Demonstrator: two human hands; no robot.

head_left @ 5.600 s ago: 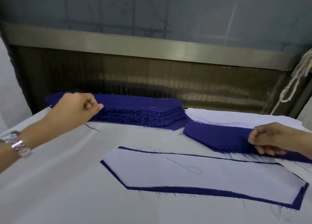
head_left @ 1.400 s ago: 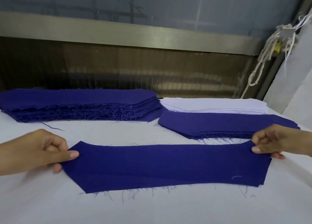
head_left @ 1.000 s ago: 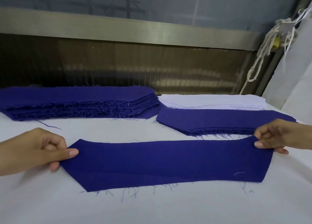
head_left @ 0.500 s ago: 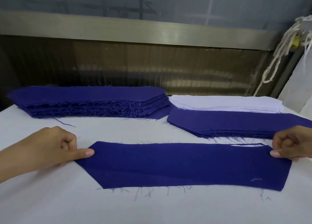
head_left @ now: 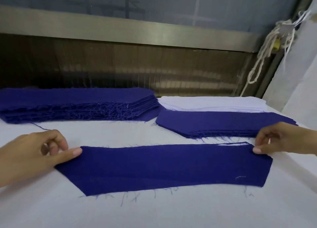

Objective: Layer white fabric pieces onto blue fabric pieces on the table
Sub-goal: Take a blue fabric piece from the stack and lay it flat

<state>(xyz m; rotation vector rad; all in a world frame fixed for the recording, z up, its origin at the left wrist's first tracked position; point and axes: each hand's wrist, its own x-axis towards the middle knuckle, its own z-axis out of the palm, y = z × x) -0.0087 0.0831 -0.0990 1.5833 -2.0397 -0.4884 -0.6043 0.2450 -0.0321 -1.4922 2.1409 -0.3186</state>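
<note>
A long blue fabric piece (head_left: pixel 163 167) lies flat on the white table (head_left: pixel 154 210) in front of me. A sliver of a white piece (head_left: pixel 231 143) peeks out from under its far right edge. My left hand (head_left: pixel 39 154) pinches the blue piece's left end between thumb and fingers. At the right end, my right hand (head_left: pixel 281 140) pinches the far corner. A thick stack of blue pieces (head_left: pixel 77 104) sits at the back left, a thinner blue stack (head_left: pixel 223 123) at the back right, and a stack of white pieces (head_left: pixel 211 104) just behind that.
A metal rail and dark panel (head_left: pixel 128 30) run along the table's far edge. White cords (head_left: pixel 267 47) hang at the back right beside a white cloth-covered surface (head_left: pixel 300 81). Loose blue threads lie around the fabric.
The white-on-blue pair seen earlier is now covered by a blue piece carried in by both hands. Over the last second the piece settled flat, with both hands still at its ends.
</note>
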